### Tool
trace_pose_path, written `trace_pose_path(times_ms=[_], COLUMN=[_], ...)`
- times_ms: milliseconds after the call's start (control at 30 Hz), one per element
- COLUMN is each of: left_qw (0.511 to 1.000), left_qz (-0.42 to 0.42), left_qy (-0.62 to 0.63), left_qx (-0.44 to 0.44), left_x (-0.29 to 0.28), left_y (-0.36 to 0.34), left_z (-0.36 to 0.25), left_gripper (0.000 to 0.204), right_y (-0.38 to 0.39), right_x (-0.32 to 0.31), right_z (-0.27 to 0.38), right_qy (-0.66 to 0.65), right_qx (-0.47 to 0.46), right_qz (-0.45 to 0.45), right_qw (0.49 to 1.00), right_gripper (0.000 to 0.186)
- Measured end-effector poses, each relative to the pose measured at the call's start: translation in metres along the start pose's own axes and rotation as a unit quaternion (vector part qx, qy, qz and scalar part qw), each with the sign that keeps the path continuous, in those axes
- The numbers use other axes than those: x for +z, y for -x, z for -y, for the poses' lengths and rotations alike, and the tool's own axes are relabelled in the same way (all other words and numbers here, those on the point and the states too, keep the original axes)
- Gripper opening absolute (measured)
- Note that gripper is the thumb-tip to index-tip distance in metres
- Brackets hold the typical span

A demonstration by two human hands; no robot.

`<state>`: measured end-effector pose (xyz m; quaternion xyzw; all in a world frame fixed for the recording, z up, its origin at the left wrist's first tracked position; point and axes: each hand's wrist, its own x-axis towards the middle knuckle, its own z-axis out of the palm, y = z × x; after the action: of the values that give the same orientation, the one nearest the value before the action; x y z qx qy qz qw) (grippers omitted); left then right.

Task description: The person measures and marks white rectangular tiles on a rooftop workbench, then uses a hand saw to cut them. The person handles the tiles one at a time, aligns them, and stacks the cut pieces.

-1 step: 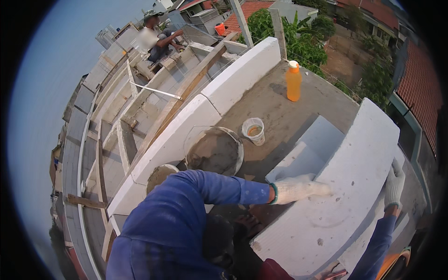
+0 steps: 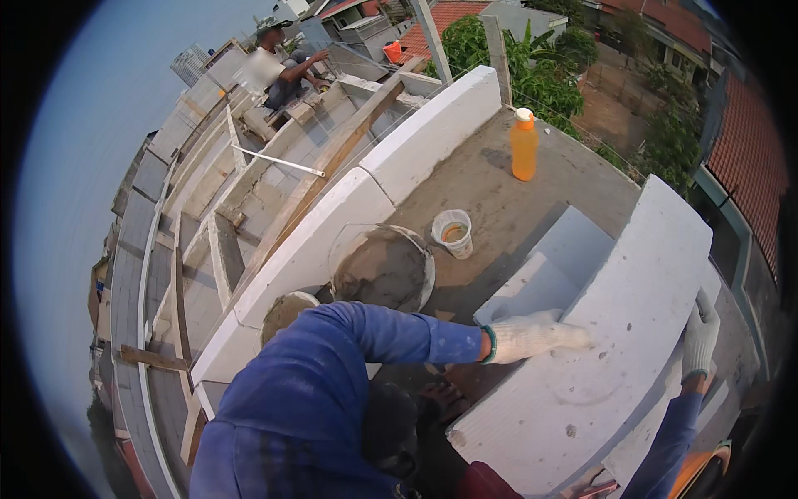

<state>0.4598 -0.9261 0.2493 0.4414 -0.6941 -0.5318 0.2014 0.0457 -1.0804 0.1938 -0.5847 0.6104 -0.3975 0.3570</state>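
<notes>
Head view: white block (image 2: 603, 358) sat toward four o'clock.
Left hand (image 2: 539, 338): gloved, lay across the block's inner edge; I couldn't tell whether it gripped.
Right hand (image 2: 701, 337): gloved, grasped the outer edge, past three o'clock.
Orange bottle (image 2: 524, 150): stood toward two o'clock.

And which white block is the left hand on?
The big pitted block, with the left hand on its face and the right hand at its right edge. The white blocks standing in a row have no hand on them.
</notes>
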Motion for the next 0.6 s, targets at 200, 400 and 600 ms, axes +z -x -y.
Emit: trace_pose_path(times_ms=[200, 400, 600], left_qw=[0.993, 0.984, 0.949], left_qz=[0.038, 0.046, 0.023], left_qy=[0.106, 0.169, 0.285], left_qx=[0.048, -0.044, -0.131], left_x=[0.006, -0.001, 0.006], left_y=[-0.021, -0.022, -0.032], left_z=[0.035, 0.020, 0.031], left_gripper=[0.055, 0.064, 0.069], right_y=[0.120, 0.260, 0.354], right_x=[0.000, 0.022, 0.024], right_z=[0.020, 0.080, 0.124], right_qy=[0.074, 0.030, -0.010], right_qx=[0.022, 0.140, 0.264], right_qz=[-0.001, 0.044, 0.093], right_qw=[0.997, 0.989, 0.960], right_gripper=[0.048, 0.041, 0.035])
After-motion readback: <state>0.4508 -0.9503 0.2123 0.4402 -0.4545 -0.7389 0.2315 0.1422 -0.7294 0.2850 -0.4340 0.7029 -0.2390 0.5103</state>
